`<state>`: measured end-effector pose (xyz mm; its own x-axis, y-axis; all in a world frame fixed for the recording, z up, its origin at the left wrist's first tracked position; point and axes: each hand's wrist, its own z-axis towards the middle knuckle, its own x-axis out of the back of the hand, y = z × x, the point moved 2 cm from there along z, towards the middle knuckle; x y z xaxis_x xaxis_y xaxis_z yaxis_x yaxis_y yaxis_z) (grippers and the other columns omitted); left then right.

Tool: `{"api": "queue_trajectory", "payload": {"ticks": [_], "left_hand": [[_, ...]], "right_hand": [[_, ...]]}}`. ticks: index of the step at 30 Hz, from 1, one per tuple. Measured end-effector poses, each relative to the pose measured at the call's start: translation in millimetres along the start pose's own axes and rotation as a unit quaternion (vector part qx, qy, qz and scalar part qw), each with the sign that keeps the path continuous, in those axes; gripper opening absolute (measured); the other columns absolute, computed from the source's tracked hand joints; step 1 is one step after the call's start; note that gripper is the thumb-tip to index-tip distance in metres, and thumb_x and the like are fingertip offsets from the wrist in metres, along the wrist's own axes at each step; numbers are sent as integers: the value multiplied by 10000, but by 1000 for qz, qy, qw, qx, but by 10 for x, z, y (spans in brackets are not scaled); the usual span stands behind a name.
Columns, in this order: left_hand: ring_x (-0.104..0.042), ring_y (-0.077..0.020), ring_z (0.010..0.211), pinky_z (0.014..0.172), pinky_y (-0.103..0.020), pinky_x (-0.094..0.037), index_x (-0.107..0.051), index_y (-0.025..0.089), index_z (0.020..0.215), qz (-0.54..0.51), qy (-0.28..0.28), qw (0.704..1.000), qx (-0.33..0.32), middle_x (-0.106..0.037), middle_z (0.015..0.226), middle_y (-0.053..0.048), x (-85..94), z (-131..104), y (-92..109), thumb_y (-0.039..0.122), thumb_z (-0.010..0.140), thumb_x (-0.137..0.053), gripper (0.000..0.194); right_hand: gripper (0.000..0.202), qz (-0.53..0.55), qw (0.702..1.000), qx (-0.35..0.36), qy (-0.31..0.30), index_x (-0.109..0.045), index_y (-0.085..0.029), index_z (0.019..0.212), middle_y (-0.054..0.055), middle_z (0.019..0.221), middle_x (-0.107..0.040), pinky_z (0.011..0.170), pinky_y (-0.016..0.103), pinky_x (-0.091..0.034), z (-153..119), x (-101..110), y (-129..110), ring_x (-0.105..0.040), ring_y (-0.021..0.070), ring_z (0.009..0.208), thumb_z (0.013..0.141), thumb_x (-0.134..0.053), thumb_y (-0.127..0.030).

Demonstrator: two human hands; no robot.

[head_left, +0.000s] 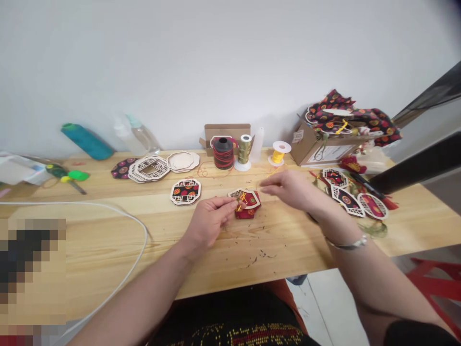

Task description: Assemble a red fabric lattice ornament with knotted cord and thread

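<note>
My left hand (211, 218) is closed in a pinch at the left side of a fan-shaped wooden-framed ornament (250, 201), where loops of yellow cord (243, 197) cross its lattice. Red patterned fabric pieces (245, 214) lie beneath the ornament. To its right, my right hand (288, 188) is raised, thumb and fingers pinched together on a thin yellow strand. The strand runs toward the ornament. Behind my right hand stands a yellow cord spool (278, 154). A square-cornered framed fabric ornament (185, 192) lies left of my hands.
Octagonal wooden frames (149, 169) lie stacked at the back left. A dark red cord spool (224, 154) and a gold thread spool (245, 150) stand by the wall. A cardboard box (313, 146) holds patterned fabric. Finished ornaments (345, 199) lie at right. A white cable (142, 245) crosses the left side.
</note>
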<state>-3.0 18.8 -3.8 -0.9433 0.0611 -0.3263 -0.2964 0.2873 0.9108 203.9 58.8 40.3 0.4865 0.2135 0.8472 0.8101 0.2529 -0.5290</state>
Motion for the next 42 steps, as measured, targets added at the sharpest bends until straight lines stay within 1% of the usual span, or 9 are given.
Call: {"api": "queue_trajectory", "payload": {"ticks": [1,2,4,7,9,15,27,34,42], "left_hand": [[-321,-16,414,431,-194,-212,-757,92,709,-26,-3,1000,5,-506,472,30,-1,2,16,333,535,-863,315],[-320,-11,411,429,-190,-204,-757,92,709,-47,-4,999,8,-513,477,29,0,3,30,324,525,-872,318],[-324,-7,407,428,-185,-198,-760,95,716,-71,-8,997,9,-504,469,35,7,4,48,308,522,-882,313],[-329,-8,408,428,-183,-202,-762,100,714,-78,-20,997,2,-490,459,41,8,4,49,299,543,-879,287],[-334,-10,413,430,-185,-208,-765,106,720,-73,-26,997,-4,-493,465,39,3,4,38,301,566,-870,270],[-318,-18,419,435,-192,-216,-772,123,747,-43,-32,998,-22,-462,451,49,14,15,-2,320,618,-840,245],[-320,-33,431,444,-203,-238,-769,129,774,15,-25,999,-25,-454,448,57,24,-15,-37,312,637,-818,234],[-333,-34,441,446,-208,-229,-773,127,790,24,-24,999,-21,-484,480,43,30,6,-40,323,639,-816,251],[-343,-44,447,456,-215,-244,-781,134,799,47,-30,998,-14,-465,466,48,43,11,-62,319,638,-815,247]], "right_hand": [[247,152,987,9,-41,-764,-188,971,70,888,-758,728,300,-504,56,-124,-71,-680,191,802,827,-644,-349],[263,284,955,8,-86,-764,-191,974,58,880,-757,721,295,-506,100,-248,-130,-673,177,786,792,-687,-364],[305,469,869,-15,-156,-769,-197,948,39,863,-752,701,280,-502,145,-465,-204,-651,146,744,693,-785,-364],[345,621,769,-59,-140,-778,-205,848,13,800,-747,677,253,-488,146,-629,-212,-629,108,688,545,-887,-329],[355,655,741,-73,-130,-779,-191,824,10,759,-742,659,242,-474,127,-662,-200,-610,90,647,514,-906,-311],[369,697,695,-108,-140,-779,-175,802,1,647,-709,584,228,-412,105,-703,-206,-548,68,569,498,-922,-326],[290,715,676,-116,-136,-739,-176,669,-12,572,-664,587,250,-456,104,-762,-189,-562,82,537,485,-928,-298],[299,669,735,-88,-65,-726,-160,629,-9,567,-667,542,203,-432,109,-720,-202,-556,64,519,493,-915,-348],[274,616,786,-48,-12,-711,-162,638,-7,589,-656,562,236,-466,88,-640,-224,-565,89,546,569,-870,-375]]}}
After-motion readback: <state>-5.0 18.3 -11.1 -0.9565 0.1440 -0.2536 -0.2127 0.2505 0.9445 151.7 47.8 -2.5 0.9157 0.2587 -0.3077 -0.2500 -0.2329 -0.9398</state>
